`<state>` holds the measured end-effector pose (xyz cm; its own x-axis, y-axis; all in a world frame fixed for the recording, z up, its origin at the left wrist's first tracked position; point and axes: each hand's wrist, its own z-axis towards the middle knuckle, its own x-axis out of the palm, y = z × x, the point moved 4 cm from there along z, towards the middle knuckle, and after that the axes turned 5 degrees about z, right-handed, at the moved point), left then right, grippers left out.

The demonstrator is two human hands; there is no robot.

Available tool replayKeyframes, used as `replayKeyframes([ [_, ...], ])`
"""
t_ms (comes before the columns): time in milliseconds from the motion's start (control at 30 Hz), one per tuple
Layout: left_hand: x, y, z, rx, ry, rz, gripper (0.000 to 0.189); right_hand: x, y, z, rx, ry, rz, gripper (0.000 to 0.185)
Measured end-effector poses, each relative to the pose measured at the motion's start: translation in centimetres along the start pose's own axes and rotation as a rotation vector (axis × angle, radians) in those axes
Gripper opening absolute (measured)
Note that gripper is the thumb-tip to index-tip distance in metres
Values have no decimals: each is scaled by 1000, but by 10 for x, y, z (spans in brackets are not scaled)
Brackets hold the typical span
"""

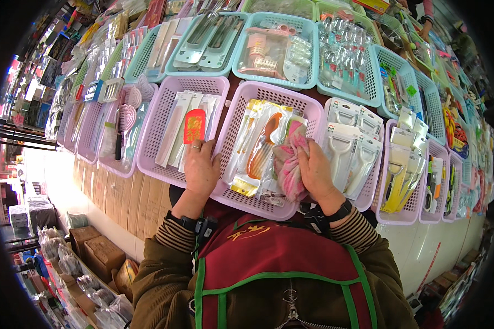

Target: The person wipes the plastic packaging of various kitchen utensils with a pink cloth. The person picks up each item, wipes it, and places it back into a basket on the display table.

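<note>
My right hand (pixel 319 170) is closed around a crumpled pink and grey cloth (pixel 291 158). The cloth rests over the right part of a lilac plastic basket (pixel 253 210) that holds packaged combs. An orange comb (pixel 263 146) in clear packaging lies in the middle of that basket. My left hand (pixel 201 168) is over the right side of the neighbouring lilac basket (pixel 152 158), its fingertips at the lower end of a red, gold-patterned item (pixel 195 125). Whether those fingers grip the item is hidden. Pale packaged combs (pixel 175 127) lie left of it.
White packaged peelers (pixel 342 150) fill the basket on the right. Pink hairbrushes (pixel 127 117) stand in one on the left. Behind, blue baskets hold packaged scissors (pixel 286 28) and small bottles (pixel 346 49). Cardboard boxes (pixel 103 255) stand low at left. Another person's hand (pixel 426 28) shows at far right.
</note>
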<state>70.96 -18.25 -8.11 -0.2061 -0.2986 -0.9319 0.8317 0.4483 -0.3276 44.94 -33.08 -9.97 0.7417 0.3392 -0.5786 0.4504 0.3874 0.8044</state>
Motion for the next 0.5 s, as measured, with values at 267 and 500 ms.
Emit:
replayKeyframes([
  [267,-5,15,-8,-52,-60,-113,22,2,-4,0,28,22,-3,33],
  [500,-3,26,-12,-190,2,-171,19,2,-7,0,24,29,-26,33],
])
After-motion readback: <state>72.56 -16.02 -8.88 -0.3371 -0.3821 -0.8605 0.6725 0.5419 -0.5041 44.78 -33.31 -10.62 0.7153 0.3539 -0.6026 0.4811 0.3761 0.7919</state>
